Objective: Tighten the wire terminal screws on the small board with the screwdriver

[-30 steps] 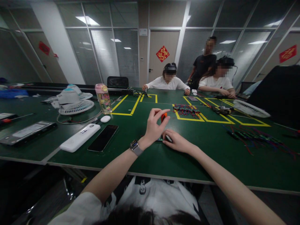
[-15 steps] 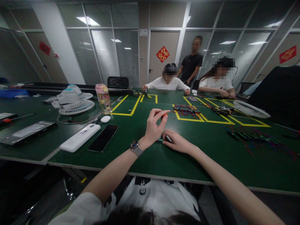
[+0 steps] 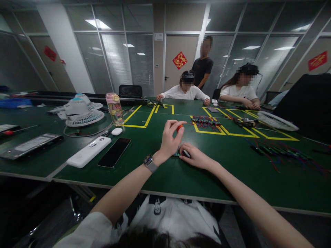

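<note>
My left hand, with a watch on the wrist, is raised over the table in front of me. Its thumb and fingers pinch a small orange-ended tool; the lower part is hidden by the hand. Just right and below, my right hand rests on the table with curled fingers around a small dark, rounded object with a pale edge. By those fingertips a bit of green circuit board shows, mostly covered by both hands.
To the left are a phone, a white power bank, a bottle and white fans. Wired circuit boards lie in a yellow-taped box and at right. Two people sit opposite; another stands behind.
The orange end of the tool shows more and sits slightly further left in my left hand. My right hand stays put. The standing person has shifted left.
</note>
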